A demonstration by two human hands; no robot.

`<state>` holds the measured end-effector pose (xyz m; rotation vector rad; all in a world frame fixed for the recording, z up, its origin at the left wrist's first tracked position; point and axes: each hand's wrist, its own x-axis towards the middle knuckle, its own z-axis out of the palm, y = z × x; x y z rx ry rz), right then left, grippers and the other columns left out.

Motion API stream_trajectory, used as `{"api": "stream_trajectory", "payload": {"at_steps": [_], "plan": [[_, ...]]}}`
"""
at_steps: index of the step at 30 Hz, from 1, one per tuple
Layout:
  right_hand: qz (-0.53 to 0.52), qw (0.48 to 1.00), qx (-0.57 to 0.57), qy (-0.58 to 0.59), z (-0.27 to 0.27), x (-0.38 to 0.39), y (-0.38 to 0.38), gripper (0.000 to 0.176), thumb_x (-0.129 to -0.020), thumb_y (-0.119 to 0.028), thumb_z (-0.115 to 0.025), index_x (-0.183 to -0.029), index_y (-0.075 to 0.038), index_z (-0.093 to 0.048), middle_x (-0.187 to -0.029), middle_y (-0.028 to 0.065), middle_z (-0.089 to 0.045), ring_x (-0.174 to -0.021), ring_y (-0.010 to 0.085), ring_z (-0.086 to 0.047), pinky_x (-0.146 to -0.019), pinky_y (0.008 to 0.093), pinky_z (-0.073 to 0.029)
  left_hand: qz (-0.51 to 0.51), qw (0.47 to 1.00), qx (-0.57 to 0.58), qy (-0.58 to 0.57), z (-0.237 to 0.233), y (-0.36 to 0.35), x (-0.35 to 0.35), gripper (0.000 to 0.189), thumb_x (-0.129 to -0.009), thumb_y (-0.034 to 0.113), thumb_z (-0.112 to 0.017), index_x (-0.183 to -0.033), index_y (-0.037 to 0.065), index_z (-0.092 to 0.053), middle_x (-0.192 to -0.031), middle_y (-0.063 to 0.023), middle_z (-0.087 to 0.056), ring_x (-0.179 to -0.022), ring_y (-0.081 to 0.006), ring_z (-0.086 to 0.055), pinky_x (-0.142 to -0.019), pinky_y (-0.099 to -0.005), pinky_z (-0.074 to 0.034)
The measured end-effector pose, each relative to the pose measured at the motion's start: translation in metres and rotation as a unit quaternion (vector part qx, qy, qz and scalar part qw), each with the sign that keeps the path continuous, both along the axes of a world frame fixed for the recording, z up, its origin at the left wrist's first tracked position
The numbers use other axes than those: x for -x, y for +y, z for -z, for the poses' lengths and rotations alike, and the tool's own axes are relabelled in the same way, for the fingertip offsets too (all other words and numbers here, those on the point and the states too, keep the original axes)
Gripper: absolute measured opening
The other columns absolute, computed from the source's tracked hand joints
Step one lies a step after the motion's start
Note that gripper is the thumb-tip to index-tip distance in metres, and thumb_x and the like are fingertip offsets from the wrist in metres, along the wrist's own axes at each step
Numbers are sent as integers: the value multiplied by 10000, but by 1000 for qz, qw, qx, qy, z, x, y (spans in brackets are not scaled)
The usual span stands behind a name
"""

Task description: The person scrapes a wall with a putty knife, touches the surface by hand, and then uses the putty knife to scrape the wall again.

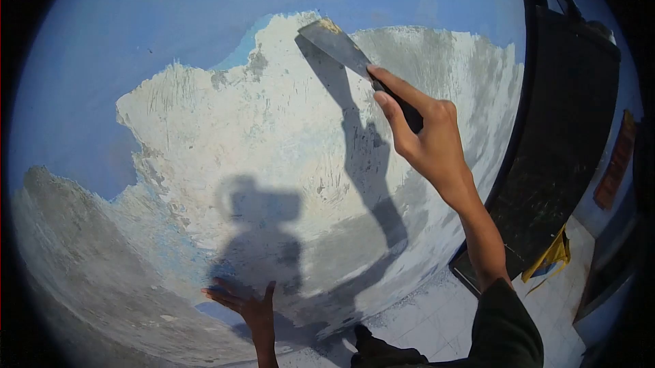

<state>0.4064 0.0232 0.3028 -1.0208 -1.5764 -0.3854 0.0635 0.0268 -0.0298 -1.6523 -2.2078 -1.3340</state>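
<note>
My right hand (428, 135) is closed around the black handle of a paint scraper (336, 44), index finger stretched along it towards the blade. The wide metal blade points up and left, its tip at the ragged upper edge of the bare patch (225, 122) on the wall. Yellowish crumbs show along the blade's end. Blue paint (198, 13) surrounds the patch, which is white and grey with scratch marks. Low on the wall, my left hand (254, 308) has its fingers spread, right at the surface and in shadow.
A black panel (552, 136) stands along the wall's right side, with a yellow bag (551, 255) by its foot. Pale floor tiles (437, 320) lie below, with dust along the wall base. My shadow falls across the patch. A reddish-brown piece (615, 160) is at far right.
</note>
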Motion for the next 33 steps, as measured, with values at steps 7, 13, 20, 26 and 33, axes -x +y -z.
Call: {"api": "stream_trajectory", "payload": {"at_steps": [7,13,20,26,33], "plan": [[12,1000,-9,-2,13,-2,1,323,-991,-176,-643,-1294,-78,-696,-643,131,-685,-419,119,-512,-444,300,-373,6,1000,4,-10,-6,4,-14,1536,-644,617,-895,-1598,69,177,-1592,-327,284,-1485,-519,239,-1194,-697,-85],[-8,1000,3,5,24,-7,-3,334,-983,-171,-648,-1299,-72,-691,-640,125,-687,-410,117,-483,-439,302,-364,-28,994,3,101,6,3,-2,1547,-628,690,-862,-1595,6,132,-1582,-364,262,-1482,-536,226,-1206,-672,-60],[4,1000,-4,-20,4,-5,-3,317,-982,-179,-657,-1279,-79,-704,-694,140,-720,-406,122,-478,-434,298,-358,-43,994,-15,100,4,9,-13,1567,-609,717,-853,-1587,-35,113,-1577,-384,242,-1477,-570,188,-1199,-677,-91],[17,1000,-13,-20,-1,1,0,320,-987,-181,-651,-1288,-86,-702,-630,124,-685,-414,120,-502,-439,297,-366,-20,1000,9,18,-9,1,-20,1556,-614,720,-847,-1599,13,128,-1575,-381,259,-1482,-563,184,-1198,-678,-77],[4,1000,-10,-10,5,-1,5,327,-996,-185,-642,-1304,-91,-694,-655,100,-701,-435,104,-505,-450,295,-377,-9,1000,3,-22,-18,2,-25,1535,-615,627,-902,-1612,55,116,-1592,-343,270,-1489,-527,218,-1193,-687,-78]]}}
